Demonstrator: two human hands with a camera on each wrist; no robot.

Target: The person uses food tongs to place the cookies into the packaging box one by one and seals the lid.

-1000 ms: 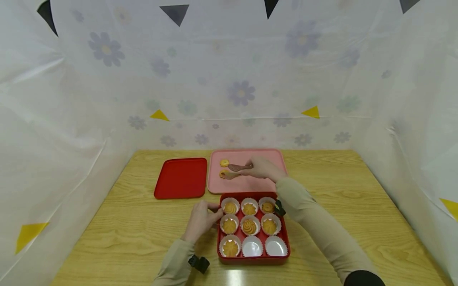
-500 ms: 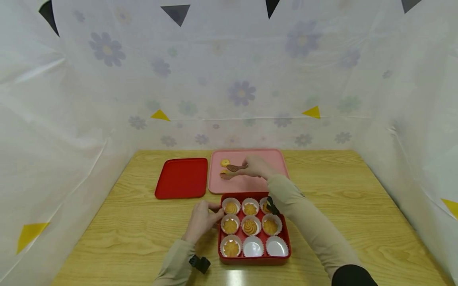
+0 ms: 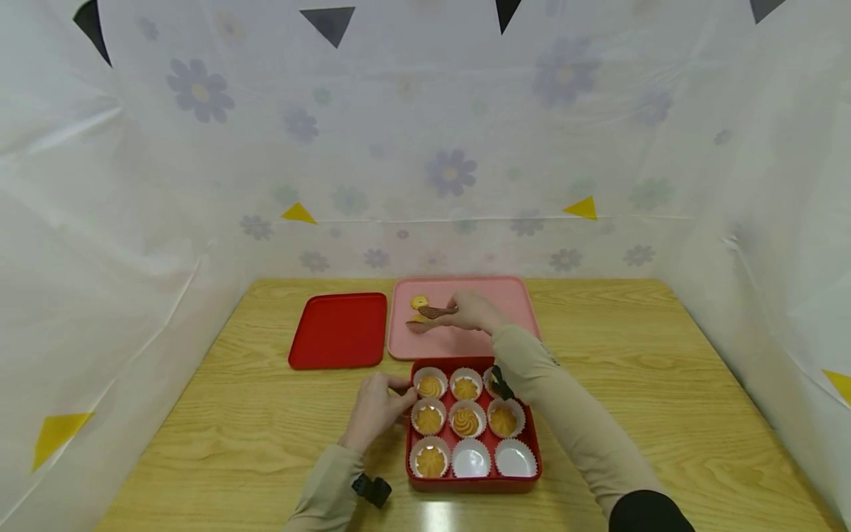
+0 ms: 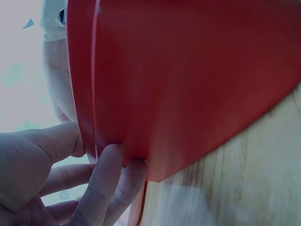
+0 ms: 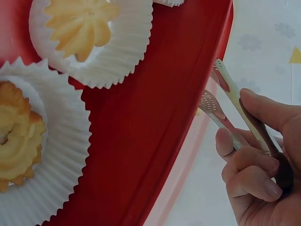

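My right hand [image 3: 475,310] holds a pair of metal tongs [image 5: 223,117] over the pink tray [image 3: 459,288]. The perforated tips stand apart, with one cookie [image 3: 419,318] partly visible between them. A second, ring-shaped cookie [image 3: 419,302] lies just behind. My left hand [image 3: 375,410] grips the back left corner of a red box [image 3: 472,485], thumb at the rim and fingertips against the outer wall in the left wrist view. White paper cups fill the box in three rows. Most hold a piped cookie [image 3: 465,421]; two front cups [image 3: 470,459] are empty. My right sleeve partly covers the back right cup.
An empty red tray [image 3: 339,332] lies left of the pink one on the wooden table [image 3: 219,414]. White flower-print sheeting [image 3: 399,148] encloses the back and sides. My right forearm [image 3: 565,399] crosses above the box's right edge.
My right hand and the tongs have shifted slightly left, bringing the tips around the nearer cookie. The right sleeve covers more of the box's back right corner. My left hand has stayed put.
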